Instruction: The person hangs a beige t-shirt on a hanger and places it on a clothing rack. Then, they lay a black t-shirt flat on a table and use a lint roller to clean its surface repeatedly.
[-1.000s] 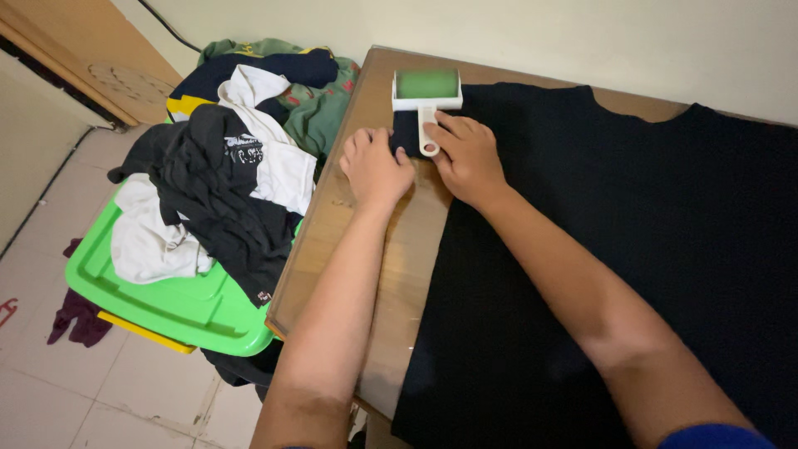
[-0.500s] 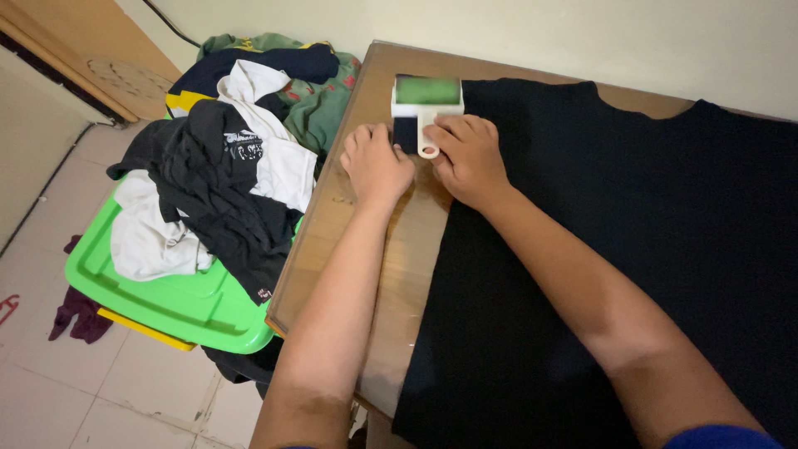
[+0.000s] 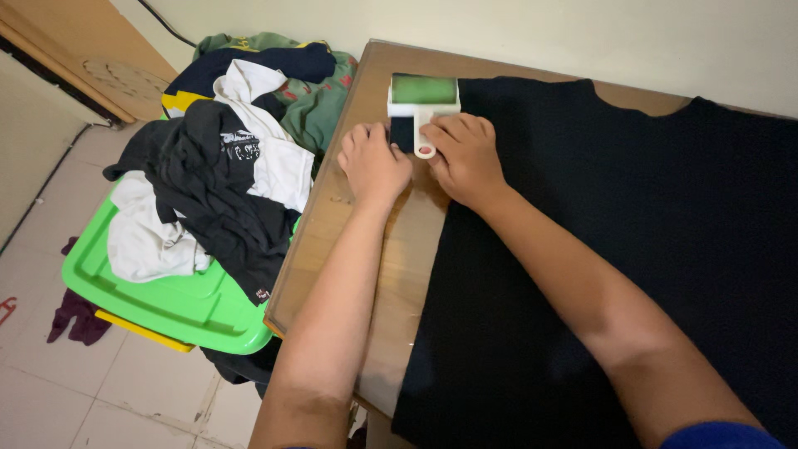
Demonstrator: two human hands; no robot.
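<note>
Lint roller [image 3: 423,98] at counter's [image 3: 366,274] far-left corner on the black garment's [image 3: 632,233] sleeve, handle pointing near; right hand [image 3: 465,158] nearer, fingers on handle, left hand [image 3: 374,165] pressing sleeve edge flat, neither clenched.

Cream wall [image 3: 582,33] – pale tiled floor [image 3: 50,399] – wooden table [image 3: 366,91].

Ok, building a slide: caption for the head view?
Both hands, left hand and right hand, flatten a black shirt beside a green lint roller.
</note>
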